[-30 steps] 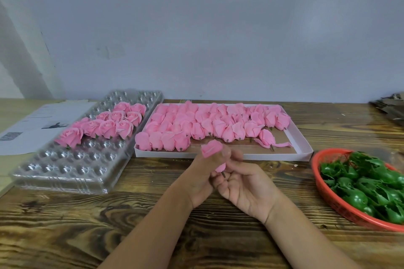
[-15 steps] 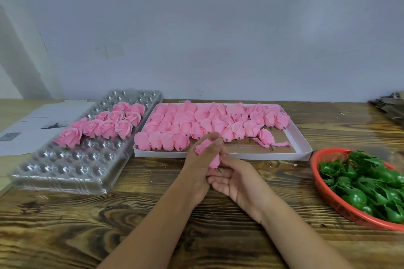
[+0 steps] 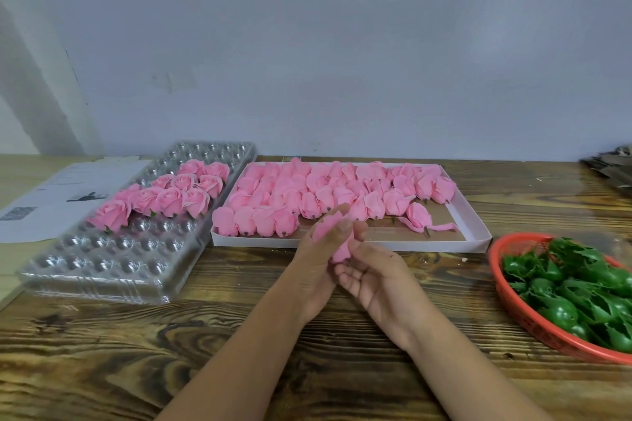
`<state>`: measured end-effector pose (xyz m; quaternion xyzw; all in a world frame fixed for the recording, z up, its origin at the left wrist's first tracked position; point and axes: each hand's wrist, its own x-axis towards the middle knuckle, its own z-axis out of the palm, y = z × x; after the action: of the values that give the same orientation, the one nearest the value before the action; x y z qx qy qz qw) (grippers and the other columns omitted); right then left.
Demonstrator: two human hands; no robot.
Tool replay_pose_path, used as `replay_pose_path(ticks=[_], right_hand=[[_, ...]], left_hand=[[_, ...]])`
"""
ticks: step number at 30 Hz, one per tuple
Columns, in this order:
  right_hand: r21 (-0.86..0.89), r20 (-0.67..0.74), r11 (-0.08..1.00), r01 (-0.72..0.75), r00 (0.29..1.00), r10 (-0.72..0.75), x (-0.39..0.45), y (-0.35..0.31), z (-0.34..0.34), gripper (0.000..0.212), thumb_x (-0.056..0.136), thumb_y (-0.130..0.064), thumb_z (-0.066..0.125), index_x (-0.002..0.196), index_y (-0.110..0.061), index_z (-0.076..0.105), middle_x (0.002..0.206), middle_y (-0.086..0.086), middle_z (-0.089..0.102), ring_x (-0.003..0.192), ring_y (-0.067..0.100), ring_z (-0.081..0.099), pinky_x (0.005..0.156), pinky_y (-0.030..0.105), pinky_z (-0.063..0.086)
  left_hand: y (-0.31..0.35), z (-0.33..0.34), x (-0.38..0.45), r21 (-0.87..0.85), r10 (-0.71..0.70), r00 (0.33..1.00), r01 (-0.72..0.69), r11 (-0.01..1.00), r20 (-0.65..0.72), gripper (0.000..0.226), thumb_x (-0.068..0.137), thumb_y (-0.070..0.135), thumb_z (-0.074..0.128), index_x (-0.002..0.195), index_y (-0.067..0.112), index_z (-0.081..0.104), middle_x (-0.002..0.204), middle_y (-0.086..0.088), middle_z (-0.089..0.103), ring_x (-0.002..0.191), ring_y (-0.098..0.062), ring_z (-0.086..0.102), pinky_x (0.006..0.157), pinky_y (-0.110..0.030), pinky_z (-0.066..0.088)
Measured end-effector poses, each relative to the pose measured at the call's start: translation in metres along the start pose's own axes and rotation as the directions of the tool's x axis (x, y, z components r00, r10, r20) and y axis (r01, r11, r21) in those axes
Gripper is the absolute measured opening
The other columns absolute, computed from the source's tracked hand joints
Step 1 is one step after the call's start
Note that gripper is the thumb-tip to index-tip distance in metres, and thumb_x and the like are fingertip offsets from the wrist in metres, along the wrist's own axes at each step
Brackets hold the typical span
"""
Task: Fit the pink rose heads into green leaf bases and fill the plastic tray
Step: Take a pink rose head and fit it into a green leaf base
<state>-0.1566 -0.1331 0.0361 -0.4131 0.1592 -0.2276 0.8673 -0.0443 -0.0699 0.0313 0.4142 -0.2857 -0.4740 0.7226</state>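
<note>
- Left hand (image 3: 316, 265) fingers curl around a soft pink rose head (image 3: 333, 237), above the wooden worktop (image 3: 136, 352).
- Right hand (image 3: 374, 278) pinches its lower end; the rose's base is hidden.
- Red basket (image 3: 513, 311) cut off.

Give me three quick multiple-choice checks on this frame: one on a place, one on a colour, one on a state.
1. Where is the basket of leaf bases?
A. at the table's right edge
B. left of the plastic tray
C. behind the white box

2. What colour is the basket?
A. blue
B. red
C. white

3. What do both hands hold?
A. nothing
B. a leaf base
C. a pink rose head

Key: 1 A, it lies right of the white box. 2 B, its rim is red. 3 C, the left hand and the right hand pinch it between them.
</note>
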Motion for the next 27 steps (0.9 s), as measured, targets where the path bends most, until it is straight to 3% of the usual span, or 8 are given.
replay_pose_path(ticks=[4,7,12,15,18,21,23,27], right_hand=[[0.044,0.054,0.998,-0.033,0.998,0.031,-0.001,-0.002,0.001,0.016,0.084,-0.020,0.066,0.083,-0.011,0.079,0.079,0.011,0.066,0.069,0.014,0.063,0.068,0.023,0.057],[0.073,0.073,0.997,-0.038,0.997,0.033,-0.001,-0.004,-0.001,0.018,0.084,-0.021,0.071,0.094,-0.008,0.079,0.080,0.011,0.066,0.071,0.015,0.065,0.069,0.023,0.058],[0.099,0.151,0.978,-0.183,0.974,0.167,-0.001,-0.006,-0.004,0.023,0.078,-0.019,0.073,0.095,-0.003,0.075,0.077,0.014,0.065,0.064,0.017,0.065,0.062,0.024,0.058],[0.118,0.175,0.958,-0.261,0.955,0.239,-0.001,-0.007,-0.005,0.025,0.077,-0.016,0.073,0.096,0.000,0.074,0.075,0.016,0.065,0.063,0.019,0.066,0.059,0.024,0.058],[0.118,0.196,0.940,-0.319,0.936,0.293,-0.001,-0.007,-0.006,0.031,0.075,-0.018,0.074,0.097,0.003,0.071,0.074,0.017,0.064,0.060,0.020,0.065,0.057,0.024,0.058],[0.124,0.181,0.940,-0.319,0.938,0.295,-0.001,-0.007,-0.006,0.026,0.082,-0.019,0.073,0.096,0.003,0.072,0.074,0.016,0.065,0.059,0.019,0.066,0.057,0.023,0.058],[0.115,0.141,0.947,-0.300,0.949,0.283,0.000,-0.005,-0.005,0.025,0.087,-0.023,0.068,0.094,0.001,0.074,0.075,0.015,0.066,0.062,0.018,0.066,0.058,0.023,0.058],[-0.050,0.034,0.983,-0.178,0.983,0.179,0.001,-0.001,0.000,0.030,0.086,-0.035,0.069,0.092,-0.005,0.074,0.078,0.013,0.067,0.068,0.017,0.067,0.063,0.023,0.058]], left_hand=[[0.001,-0.001,-0.003,0.009,-0.061,0.996,0.060,0.998,0.073,0.093,0.058,0.053,0.094,0.135,0.015,0.059,0.121,-0.004,0.073,0.115,-0.017,0.068,0.094,-0.028,0.055],[0.003,0.000,-0.005,0.079,-0.094,0.986,0.083,0.993,0.139,0.069,0.065,0.056,0.089,0.121,0.021,0.072,0.130,-0.004,0.070,0.124,-0.018,0.064,0.098,-0.031,0.053],[0.002,-0.004,-0.008,0.093,-0.101,0.973,0.083,0.992,0.208,0.044,0.074,0.051,0.087,0.106,0.024,0.075,0.136,-0.002,0.067,0.129,-0.019,0.061,0.104,-0.041,0.052],[0.002,-0.005,-0.011,0.148,-0.089,0.959,0.050,0.988,0.270,0.033,0.076,0.056,0.084,0.099,0.033,0.077,0.132,0.003,0.067,0.125,-0.028,0.052,0.119,-0.063,0.027],[0.000,-0.006,-0.011,0.134,-0.132,0.960,0.101,0.986,0.246,0.056,0.070,0.058,0.087,0.114,0.025,0.077,0.131,-0.012,0.056,0.121,-0.033,0.017,0.117,-0.071,0.005],[0.003,-0.002,-0.012,0.138,-0.146,0.966,0.119,0.983,0.214,0.059,0.068,0.060,0.087,0.113,0.023,0.077,0.124,-0.010,0.061,0.116,-0.033,0.041,0.117,-0.058,0.033],[0.004,0.001,-0.011,0.138,-0.124,0.981,0.104,0.985,0.146,0.055,0.066,0.061,0.088,0.105,0.022,0.079,0.116,-0.004,0.071,0.110,-0.022,0.064,0.100,-0.038,0.054],[0.005,0.006,-0.009,0.117,-0.099,0.995,0.100,0.988,-0.018,0.048,0.069,0.060,0.084,0.097,0.021,0.081,0.107,-0.001,0.075,0.100,-0.014,0.072,0.084,-0.027,0.058]])
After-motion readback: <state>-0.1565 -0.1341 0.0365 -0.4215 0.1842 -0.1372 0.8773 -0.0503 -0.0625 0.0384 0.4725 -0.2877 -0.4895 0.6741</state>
